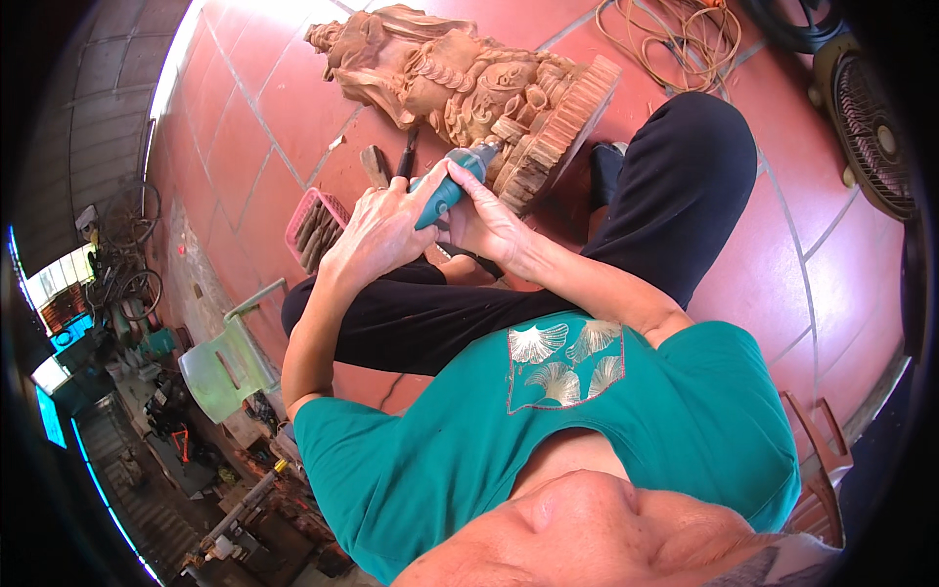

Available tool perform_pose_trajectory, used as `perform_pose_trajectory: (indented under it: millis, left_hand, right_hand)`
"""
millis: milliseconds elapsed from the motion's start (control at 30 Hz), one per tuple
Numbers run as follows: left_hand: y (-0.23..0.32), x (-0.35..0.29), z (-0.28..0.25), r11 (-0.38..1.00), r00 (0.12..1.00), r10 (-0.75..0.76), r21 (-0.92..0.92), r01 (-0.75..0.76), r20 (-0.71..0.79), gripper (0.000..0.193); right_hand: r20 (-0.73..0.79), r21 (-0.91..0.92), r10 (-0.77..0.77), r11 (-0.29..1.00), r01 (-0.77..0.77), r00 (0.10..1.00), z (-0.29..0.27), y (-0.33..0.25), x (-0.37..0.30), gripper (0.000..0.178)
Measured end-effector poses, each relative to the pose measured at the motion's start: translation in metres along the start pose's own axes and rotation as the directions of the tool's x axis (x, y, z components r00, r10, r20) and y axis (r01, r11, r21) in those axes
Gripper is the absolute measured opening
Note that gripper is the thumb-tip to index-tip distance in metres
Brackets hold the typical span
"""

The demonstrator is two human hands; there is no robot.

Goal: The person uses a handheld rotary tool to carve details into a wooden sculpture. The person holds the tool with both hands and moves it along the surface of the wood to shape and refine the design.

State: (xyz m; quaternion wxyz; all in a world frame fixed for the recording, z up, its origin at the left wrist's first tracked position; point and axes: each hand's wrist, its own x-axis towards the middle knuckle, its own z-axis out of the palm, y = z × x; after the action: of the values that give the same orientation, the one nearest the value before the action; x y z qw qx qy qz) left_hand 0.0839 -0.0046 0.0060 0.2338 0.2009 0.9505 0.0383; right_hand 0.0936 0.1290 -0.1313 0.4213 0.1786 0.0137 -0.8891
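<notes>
Gripping the teal power tool (pixel 442 199) between us, our two hands meet in front of our folded legs. Our left hand (pixel 381 223) wraps over the tool's body from the left, with its fingers bent around the casing. Our right hand (pixel 486 220) closes on it from the other side, its thumb laid along the casing near the front; we cannot tell how its hidden fingers sit. The tool slants up and to the right, and its metal nose points at the lower part of the carved wooden figure (pixel 465 86); we cannot tell whether the tip touches the wood.

We see the figure lying just beyond our hands on the red tiled floor (pixel 259 127), its top toward the upper left and its ridged base (pixel 567 127) toward our raised right knee (pixel 690 147). Near our left hand lie a flat wooden piece (pixel 374 164) and a dark-handled tool (pixel 407 155), with a pink basket (pixel 294 230) of brown sticklike pieces (pixel 319 233) just beside. Farther off, we have a coil of orange cord (pixel 719 61) and a fan (pixel 873 132) to the right, and a pale green chair (pixel 227 367) to the left.
</notes>
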Motion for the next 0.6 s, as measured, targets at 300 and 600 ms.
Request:
perform_pose_trajectory:
  millis: [300, 600]
  left_hand:
    - [-0.001, 0.009, -0.003, 1.0, 0.999, 0.005, -0.003, -0.005, 0.04, 0.083]
    - [-0.004, 0.013, -0.001, 0.998, 0.998, 0.061, 0.016, -0.06, -0.015, 0.082]
  right_hand:
    - [0.041, 0.019, 0.001, 1.0, -0.002, 0.999, -0.011, -0.003, 0.008, 0.035]
    - [0.048, 0.04, -0.013, 0.999, 0.011, 0.999, -0.008, -0.008, 0.005, 0.038]
